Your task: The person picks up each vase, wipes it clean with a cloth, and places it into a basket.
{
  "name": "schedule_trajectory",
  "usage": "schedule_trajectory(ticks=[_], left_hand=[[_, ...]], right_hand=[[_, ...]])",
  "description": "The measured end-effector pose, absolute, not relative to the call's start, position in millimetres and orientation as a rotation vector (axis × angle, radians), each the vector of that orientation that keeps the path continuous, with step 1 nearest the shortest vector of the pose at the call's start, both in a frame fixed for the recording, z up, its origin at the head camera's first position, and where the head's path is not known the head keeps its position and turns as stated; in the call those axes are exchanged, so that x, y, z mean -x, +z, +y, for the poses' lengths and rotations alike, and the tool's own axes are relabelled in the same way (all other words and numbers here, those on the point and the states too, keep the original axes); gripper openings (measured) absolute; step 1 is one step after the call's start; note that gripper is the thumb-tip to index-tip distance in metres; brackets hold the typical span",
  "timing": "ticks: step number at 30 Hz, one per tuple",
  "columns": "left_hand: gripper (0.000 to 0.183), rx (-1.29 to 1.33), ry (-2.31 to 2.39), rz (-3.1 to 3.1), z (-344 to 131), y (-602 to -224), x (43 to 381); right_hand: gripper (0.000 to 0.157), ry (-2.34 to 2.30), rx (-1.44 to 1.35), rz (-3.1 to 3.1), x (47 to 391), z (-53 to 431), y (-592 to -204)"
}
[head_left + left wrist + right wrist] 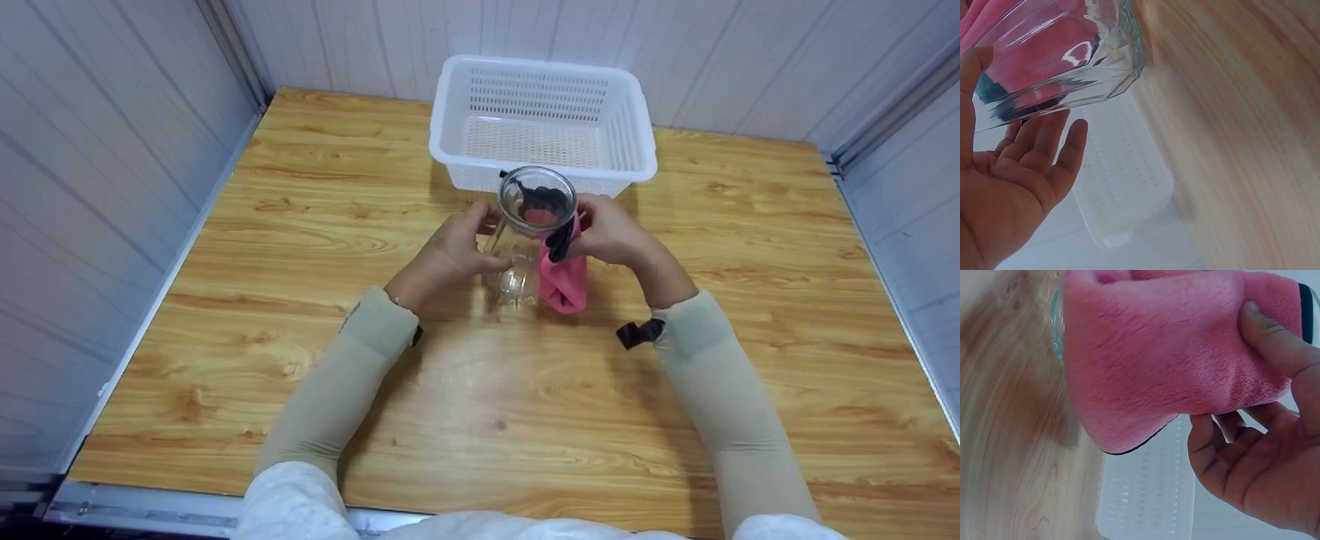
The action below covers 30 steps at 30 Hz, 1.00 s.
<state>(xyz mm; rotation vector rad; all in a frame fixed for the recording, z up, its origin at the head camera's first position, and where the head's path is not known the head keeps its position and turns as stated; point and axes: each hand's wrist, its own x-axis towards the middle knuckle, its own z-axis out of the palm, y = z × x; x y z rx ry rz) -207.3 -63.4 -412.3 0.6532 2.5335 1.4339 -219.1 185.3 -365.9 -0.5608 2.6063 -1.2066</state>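
Just in front of the white basket (469, 177), on the person's side of it, I have the glass jar (517, 251) and the pink cloth (564, 283) held close together between 2 hands, so I judge the work to be under way, not finished. What I can count as done: both things are in hand, and the cloth lies up against the jar's right side. What I count as left: neither has been released, and both are outside the basket. On my head view, the left hand (456, 246) grips the glass, thumb on the near side and fingers bent round the far side. The right hand (613, 231) pinches the cloth; on my right wrist view its thumb presses 1 face while the other fingers curl beneath. The jar looks roughly upright, mouth up, over the bench (465, 420), though I can't tell whether its base touches the wood. Pink and black show through the mouth and wall, but I can't tell whether some cloth is tucked inside or all of it lies behind the glass, so I can't gauge progress more finely.
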Motion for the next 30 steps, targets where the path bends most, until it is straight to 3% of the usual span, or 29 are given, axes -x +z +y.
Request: schedule_trajectory(ticks=[7, 17, 30], left_hand=[[0.057, -0.623, 1.451, 2.523, -66, -411, 207], [0.054, -0.648, 1.432, 2.522, -68, -408, 207], [0.05, -0.634, 1.386, 2.486, -67, -409, 207]], right_hand=[[0.04, -1.159, 0.572, 2.599, 221, 182, -378], [0.02, -1.115, 0.614, 2.621, 223, 185, -396], [0.045, -1.276, 0.614, 2.635, 218, 187, -377]])
